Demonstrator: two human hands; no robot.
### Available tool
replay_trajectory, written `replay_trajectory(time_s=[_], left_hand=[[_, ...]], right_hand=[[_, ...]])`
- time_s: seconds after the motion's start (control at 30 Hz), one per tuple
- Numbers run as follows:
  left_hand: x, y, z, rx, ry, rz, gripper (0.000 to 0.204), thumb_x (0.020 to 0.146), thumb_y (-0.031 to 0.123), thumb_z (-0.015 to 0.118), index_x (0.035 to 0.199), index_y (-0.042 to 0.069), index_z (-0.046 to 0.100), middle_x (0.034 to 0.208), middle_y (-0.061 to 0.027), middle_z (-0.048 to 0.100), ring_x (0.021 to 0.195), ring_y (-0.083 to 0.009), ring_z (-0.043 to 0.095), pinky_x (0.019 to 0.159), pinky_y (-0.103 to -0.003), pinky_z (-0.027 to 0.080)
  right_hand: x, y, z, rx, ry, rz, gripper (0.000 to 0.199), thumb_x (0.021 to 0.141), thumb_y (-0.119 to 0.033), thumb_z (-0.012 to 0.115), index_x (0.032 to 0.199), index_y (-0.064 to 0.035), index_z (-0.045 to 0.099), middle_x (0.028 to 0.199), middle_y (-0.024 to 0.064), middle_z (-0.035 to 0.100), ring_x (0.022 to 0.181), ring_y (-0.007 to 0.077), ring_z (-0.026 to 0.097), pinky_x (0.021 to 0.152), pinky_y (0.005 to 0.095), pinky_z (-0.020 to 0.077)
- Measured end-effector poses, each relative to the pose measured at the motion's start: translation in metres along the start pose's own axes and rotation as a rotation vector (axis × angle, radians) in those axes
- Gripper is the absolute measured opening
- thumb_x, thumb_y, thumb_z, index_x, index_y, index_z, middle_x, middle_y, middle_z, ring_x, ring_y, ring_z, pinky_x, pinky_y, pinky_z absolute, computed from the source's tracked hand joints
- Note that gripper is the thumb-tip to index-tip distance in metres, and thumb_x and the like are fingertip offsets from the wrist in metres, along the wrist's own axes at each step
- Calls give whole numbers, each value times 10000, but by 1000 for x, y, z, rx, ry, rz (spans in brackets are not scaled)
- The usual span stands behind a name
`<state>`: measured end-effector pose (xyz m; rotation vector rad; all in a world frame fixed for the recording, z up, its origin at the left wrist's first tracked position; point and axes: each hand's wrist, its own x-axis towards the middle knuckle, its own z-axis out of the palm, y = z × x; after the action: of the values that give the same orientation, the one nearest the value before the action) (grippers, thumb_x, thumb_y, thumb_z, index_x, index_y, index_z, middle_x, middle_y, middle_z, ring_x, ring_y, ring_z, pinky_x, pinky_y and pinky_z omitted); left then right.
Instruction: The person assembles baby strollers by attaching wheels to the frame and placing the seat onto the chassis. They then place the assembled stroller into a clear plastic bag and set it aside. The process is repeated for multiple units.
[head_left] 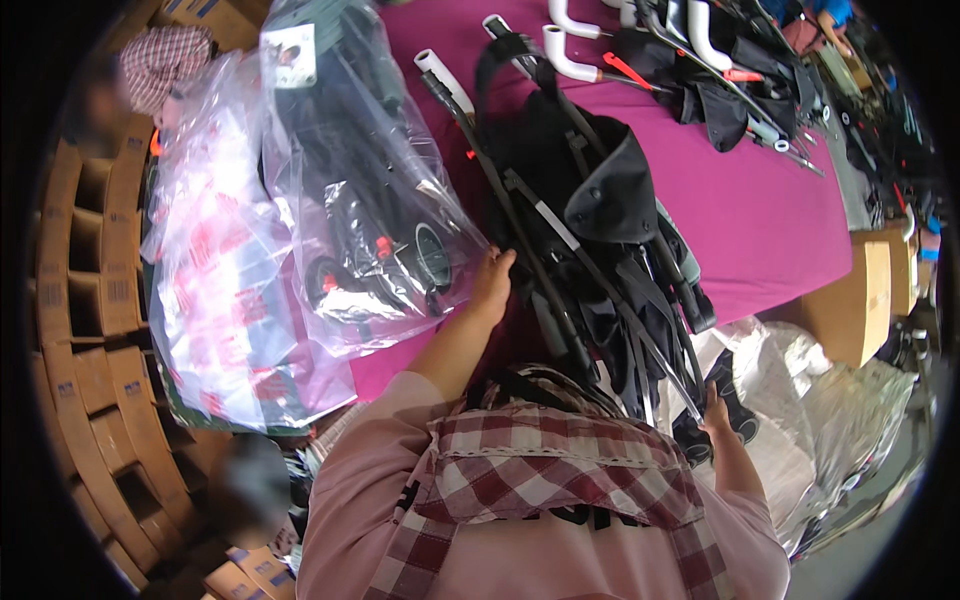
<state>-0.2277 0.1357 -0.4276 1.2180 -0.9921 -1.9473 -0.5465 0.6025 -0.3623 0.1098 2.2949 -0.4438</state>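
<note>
A folded stroller (610,190) with black fabric and metal tubes leans from the purple-covered table (790,235) toward my body. My right hand (716,414) is closed around its lower frame, close to the black wheels (740,415). At the stroller's left side, my left hand (492,288) is closed between the frame and the edge of a clear plastic bag (350,325); what its fingers hold is hidden. Inside that bag lies another folded stroller (350,150), dark, with wheels and small red parts showing.
More clear plastic bags with red print (215,270) are piled at the left. Several stroller frames with white-wrapped handles (708,35) lie at the far right of the table. Cardboard boxes (105,270) line the left; another box (850,300) stands right. Other people (165,65) are nearby.
</note>
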Motion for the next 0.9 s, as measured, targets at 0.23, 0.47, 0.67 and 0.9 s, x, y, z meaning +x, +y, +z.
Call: replay_trajectory(time_s=[0.23,0.47,0.67,0.9], left_hand=[[-63,60,-30,-27,-110,-54,386,1012,139,501,1388,52,491,1366,-111,560,1171,-259,627,1012,-385,476],[-190,26,-110,6,269,49,358,993,45,493,1349,27,519,1305,-122,597,1136,-256,641,975,-364,486],[-277,3,-176,-25,698,24,395,930,47,548,1322,6,536,1231,-128,622,1039,-201,658,905,-337,515],[-351,-50,-301,62,1140,207,472,897,96,664,1339,14,518,1270,-173,590,1016,-251,649,919,-374,510]], right_hand=[[81,-161,58,-179,-308,-173,973,856,-865,348,1217,-12,646,933,160,667,761,297,667,532,399,566],[118,-190,110,24,-514,-89,797,806,-917,357,728,-137,504,518,-33,338,341,86,277,335,244,236],[129,-219,100,-244,-157,-558,677,956,-695,413,969,-49,614,687,113,535,535,260,514,494,407,458],[-72,-347,228,-301,316,-1610,394,1050,-265,480,1195,77,611,1182,293,625,1085,426,594,946,481,467]])
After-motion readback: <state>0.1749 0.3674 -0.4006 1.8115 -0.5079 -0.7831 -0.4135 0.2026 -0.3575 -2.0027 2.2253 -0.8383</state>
